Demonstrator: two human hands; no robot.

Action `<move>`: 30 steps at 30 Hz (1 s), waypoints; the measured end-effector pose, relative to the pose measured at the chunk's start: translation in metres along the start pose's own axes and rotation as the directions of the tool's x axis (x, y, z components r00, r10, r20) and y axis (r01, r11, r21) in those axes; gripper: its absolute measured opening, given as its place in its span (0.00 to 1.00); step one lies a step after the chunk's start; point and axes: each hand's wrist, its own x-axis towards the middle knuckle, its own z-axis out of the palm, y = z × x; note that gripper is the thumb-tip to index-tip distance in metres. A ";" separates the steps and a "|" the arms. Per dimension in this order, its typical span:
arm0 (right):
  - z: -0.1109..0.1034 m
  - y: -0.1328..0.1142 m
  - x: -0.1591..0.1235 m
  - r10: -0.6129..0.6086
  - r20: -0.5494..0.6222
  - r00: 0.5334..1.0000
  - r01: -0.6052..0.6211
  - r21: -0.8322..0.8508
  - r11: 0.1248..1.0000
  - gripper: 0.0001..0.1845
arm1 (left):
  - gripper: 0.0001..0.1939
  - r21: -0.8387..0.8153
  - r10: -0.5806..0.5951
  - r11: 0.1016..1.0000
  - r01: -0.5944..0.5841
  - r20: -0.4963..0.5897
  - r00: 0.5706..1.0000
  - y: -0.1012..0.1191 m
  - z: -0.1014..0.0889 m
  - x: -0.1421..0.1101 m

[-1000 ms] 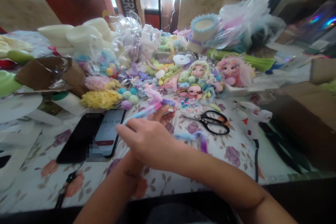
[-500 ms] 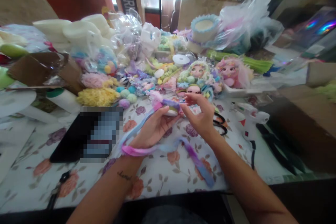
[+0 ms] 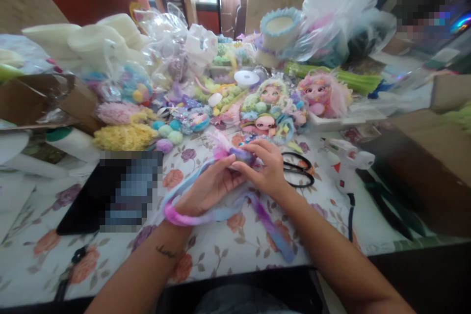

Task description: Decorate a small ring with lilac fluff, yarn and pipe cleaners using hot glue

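Observation:
My left hand [image 3: 208,186] grips a small rounded piece wrapped in purple-blue fuzzy strip [image 3: 241,155], its thumb pressed on the near side. Pink fluff tops the piece's left end. Fingers and thumb of my right hand [image 3: 268,169] close round the right side of the same piece, hiding much of it. From the piece a long pastel fuzzy strip [image 3: 221,214] loops over my left wrist, and its loose end lies on the flowered cloth. Just right of my right hand are the black handles of scissors [image 3: 303,177]; their blades are hidden.
A tablet [image 3: 86,196] lies at left. Doll heads [image 3: 270,93], pompoms [image 3: 165,130] and yellow fluffy trim [image 3: 125,136] crowd the back. A white glue gun [image 3: 348,157] and dark-handled pliers [image 3: 390,206] are at right, beside a cardboard box [image 3: 430,157].
My right hand has come down and left onto the wrapped piece, its raised fingers now closing over it. My left hand keeps its hold. The whole view has shifted slightly.

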 end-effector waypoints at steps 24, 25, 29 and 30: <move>0.004 0.004 -0.002 0.115 -0.002 0.993 -0.114 0.093 0.989 0.15 | 0.14 0.037 -0.048 0.998 0.051 -0.087 0.995 -0.003 0.006 -0.001; 0.003 0.003 -0.002 0.131 0.008 0.991 -0.131 0.100 0.986 0.16 | 0.14 0.040 -0.048 0.998 0.051 -0.085 0.995 -0.004 0.006 -0.001; -0.001 -0.003 0.000 0.130 0.040 0.991 -0.133 0.096 0.986 0.13 | 0.12 0.072 -0.002 0.997 0.006 -0.059 0.998 -0.005 0.006 -0.002; -0.001 -0.004 0.000 0.111 0.048 0.993 -0.114 0.068 0.991 0.13 | 0.11 0.076 0.013 0.997 -0.009 -0.054 0.998 -0.006 0.005 -0.001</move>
